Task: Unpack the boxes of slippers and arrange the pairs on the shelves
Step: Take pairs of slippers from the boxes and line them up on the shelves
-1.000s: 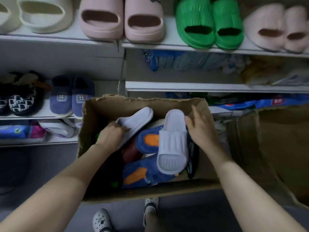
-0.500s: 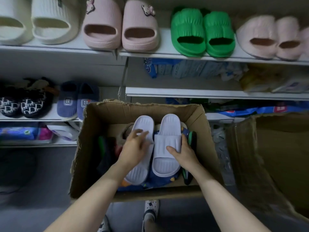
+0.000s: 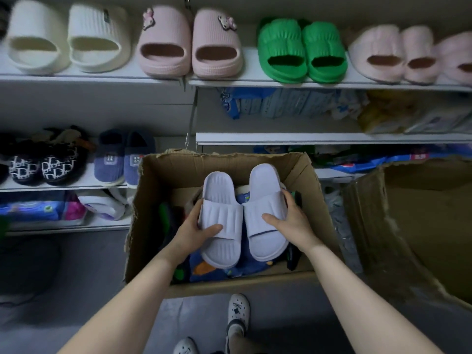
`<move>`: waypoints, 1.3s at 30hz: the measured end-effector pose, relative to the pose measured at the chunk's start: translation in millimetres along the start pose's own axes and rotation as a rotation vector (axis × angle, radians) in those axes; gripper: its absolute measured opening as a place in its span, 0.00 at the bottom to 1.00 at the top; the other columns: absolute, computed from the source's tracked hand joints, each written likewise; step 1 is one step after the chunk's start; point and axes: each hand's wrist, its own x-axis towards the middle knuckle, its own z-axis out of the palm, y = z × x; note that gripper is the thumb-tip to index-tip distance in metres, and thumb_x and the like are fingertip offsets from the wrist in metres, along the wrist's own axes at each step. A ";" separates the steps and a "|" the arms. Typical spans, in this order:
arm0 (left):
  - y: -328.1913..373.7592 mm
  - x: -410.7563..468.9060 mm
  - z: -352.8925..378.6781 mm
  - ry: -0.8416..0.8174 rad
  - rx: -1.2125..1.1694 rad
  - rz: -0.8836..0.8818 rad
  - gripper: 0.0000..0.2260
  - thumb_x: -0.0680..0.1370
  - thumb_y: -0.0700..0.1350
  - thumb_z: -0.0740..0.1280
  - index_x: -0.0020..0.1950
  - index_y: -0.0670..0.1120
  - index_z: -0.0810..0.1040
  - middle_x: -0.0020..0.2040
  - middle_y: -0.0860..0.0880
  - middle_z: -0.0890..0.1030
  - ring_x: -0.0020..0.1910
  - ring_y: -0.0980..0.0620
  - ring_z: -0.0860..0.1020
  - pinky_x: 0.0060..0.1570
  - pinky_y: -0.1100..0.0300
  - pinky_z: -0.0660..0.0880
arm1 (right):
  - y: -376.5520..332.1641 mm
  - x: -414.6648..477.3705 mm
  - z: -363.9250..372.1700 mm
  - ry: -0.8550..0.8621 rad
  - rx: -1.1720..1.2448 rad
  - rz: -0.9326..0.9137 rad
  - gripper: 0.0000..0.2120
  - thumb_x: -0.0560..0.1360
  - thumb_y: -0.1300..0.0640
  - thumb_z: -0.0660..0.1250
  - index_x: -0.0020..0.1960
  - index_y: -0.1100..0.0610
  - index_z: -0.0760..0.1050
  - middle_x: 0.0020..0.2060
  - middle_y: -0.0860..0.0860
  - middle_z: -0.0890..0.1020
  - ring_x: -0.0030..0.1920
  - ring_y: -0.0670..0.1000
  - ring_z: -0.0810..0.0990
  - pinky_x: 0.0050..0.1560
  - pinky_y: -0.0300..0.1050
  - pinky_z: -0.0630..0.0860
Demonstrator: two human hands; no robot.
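We hold the left lilac slipper [image 3: 221,218] and the right lilac slipper [image 3: 265,208] side by side, toes away from us. They touch along their inner edges and sit over the jumble inside the open cardboard box [image 3: 229,159]. Our left hand [image 3: 189,233] grasps the left one, thumb across its strap and fingers curled round the outer edge. Our right hand [image 3: 293,222] grasps the right one in the same way. Under them lie blue slippers with orange patches [image 3: 204,268] and some dark, green-edged ones we cannot make out.

Above the box, the top shelf [image 3: 250,79] carries a cream pair [image 3: 66,37], a pink pair [image 3: 189,42], a green pair [image 3: 301,49] and paler pink ones at the right edge. On the left, a lower shelf holds a blue closed pair [image 3: 125,159] beside black patterned ones [image 3: 43,162]. A second box [image 3: 408,226] stands to the right, and our white clogs [image 3: 237,312] show beneath the near wall.

We judge the pair is gathered and ready to lift to a shelf. Each hand pinches only one side of a smooth sole, so a slipper could twist loose and drop back among the others. The box's ragged far rim may catch a toe if we rise too close to it. The top row looks tightly packed, so pushing in there could nudge a neighbour off the edge
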 end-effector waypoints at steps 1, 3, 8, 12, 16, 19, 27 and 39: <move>1.8 -2.5 -2.8 -0.003 -0.002 0.018 0.44 0.68 0.52 0.78 0.77 0.59 0.56 0.68 0.53 0.71 0.64 0.50 0.74 0.63 0.45 0.73 | -1.4 -6.9 0.9 0.033 -0.006 -0.011 0.42 0.72 0.44 0.73 0.78 0.42 0.53 0.73 0.48 0.67 0.70 0.53 0.69 0.67 0.55 0.69; 7.5 -10.9 -9.7 -0.020 0.012 0.066 0.43 0.68 0.52 0.78 0.77 0.59 0.57 0.68 0.52 0.72 0.63 0.49 0.75 0.62 0.45 0.74 | -5.2 -20.4 2.3 0.089 -0.036 -0.006 0.40 0.72 0.43 0.73 0.77 0.42 0.55 0.71 0.49 0.68 0.69 0.55 0.70 0.66 0.57 0.71; 30.7 -49.7 -29.7 0.043 0.041 0.221 0.35 0.71 0.49 0.76 0.74 0.58 0.63 0.65 0.54 0.73 0.60 0.52 0.74 0.55 0.53 0.76 | -30.3 -63.5 0.1 0.229 -0.059 -0.065 0.32 0.75 0.43 0.68 0.75 0.45 0.59 0.66 0.48 0.72 0.61 0.52 0.73 0.54 0.49 0.72; 58.4 -93.2 -55.7 0.087 0.070 0.394 0.31 0.71 0.48 0.75 0.71 0.60 0.66 0.62 0.54 0.75 0.56 0.56 0.75 0.49 0.58 0.75 | -66.3 -101.4 -6.7 0.412 -0.046 -0.221 0.29 0.75 0.46 0.69 0.73 0.48 0.63 0.61 0.48 0.74 0.59 0.52 0.75 0.54 0.48 0.73; 97.8 -136.5 -85.5 0.100 0.055 0.563 0.31 0.72 0.49 0.75 0.71 0.60 0.66 0.63 0.55 0.76 0.57 0.57 0.77 0.56 0.50 0.77 | -114.8 -134.5 -24.4 0.496 -0.015 -0.421 0.26 0.75 0.47 0.70 0.71 0.48 0.66 0.63 0.50 0.75 0.61 0.53 0.75 0.57 0.52 0.74; 134.8 -168.5 -107.3 0.161 0.038 0.673 0.31 0.69 0.51 0.77 0.68 0.63 0.68 0.57 0.52 0.81 0.54 0.54 0.80 0.56 0.47 0.78 | -158.9 -161.3 -39.8 0.583 -0.020 -0.552 0.25 0.76 0.46 0.69 0.70 0.46 0.66 0.61 0.49 0.74 0.59 0.51 0.75 0.54 0.50 0.74; 257.6 -234.8 -156.4 0.307 0.017 0.961 0.31 0.69 0.47 0.78 0.68 0.60 0.70 0.55 0.48 0.81 0.51 0.51 0.82 0.44 0.59 0.81 | -287.0 -217.9 -90.1 0.695 -0.009 -0.865 0.25 0.76 0.44 0.69 0.70 0.46 0.65 0.63 0.49 0.74 0.57 0.49 0.75 0.48 0.44 0.75; 438.9 -230.3 -164.5 0.386 -0.005 1.038 0.16 0.74 0.40 0.70 0.59 0.51 0.75 0.54 0.49 0.82 0.54 0.47 0.81 0.56 0.52 0.77 | -448.3 -181.1 -208.3 0.591 0.314 -0.714 0.16 0.76 0.50 0.68 0.62 0.52 0.72 0.55 0.53 0.80 0.52 0.54 0.80 0.52 0.51 0.80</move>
